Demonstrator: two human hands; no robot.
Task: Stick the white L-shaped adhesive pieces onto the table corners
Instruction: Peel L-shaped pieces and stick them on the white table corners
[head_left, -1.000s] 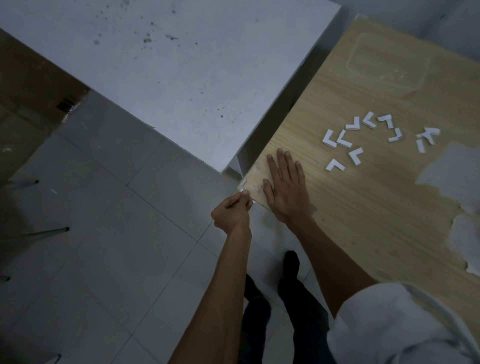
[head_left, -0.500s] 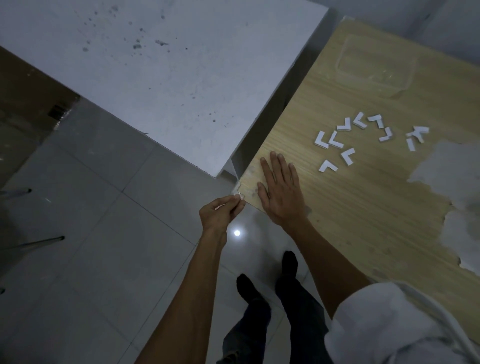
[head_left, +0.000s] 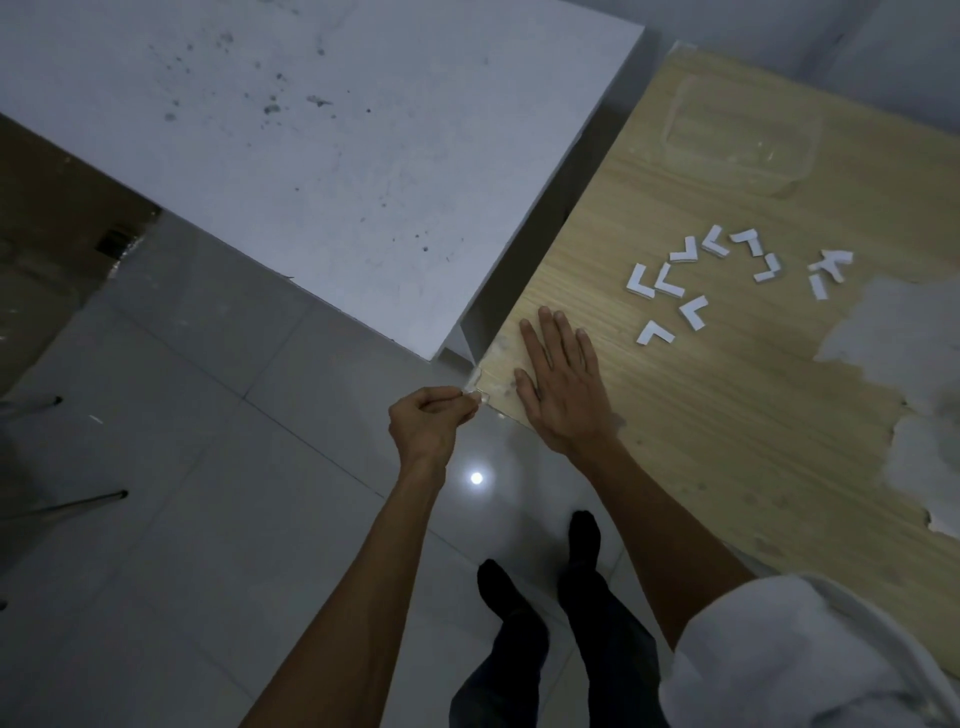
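Ten loose pieces (head_left: 638, 283), eleventh piece (head_left: 480, 398) in left grip (head_left: 431, 426)

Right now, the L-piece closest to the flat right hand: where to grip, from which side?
Probably pinch that L-piece across one leg near the bend, from above, coming from the right hand. It lies flat on the wooden table, apart from its neighbours, both leg edges free. The left hand pinches the corner piece.
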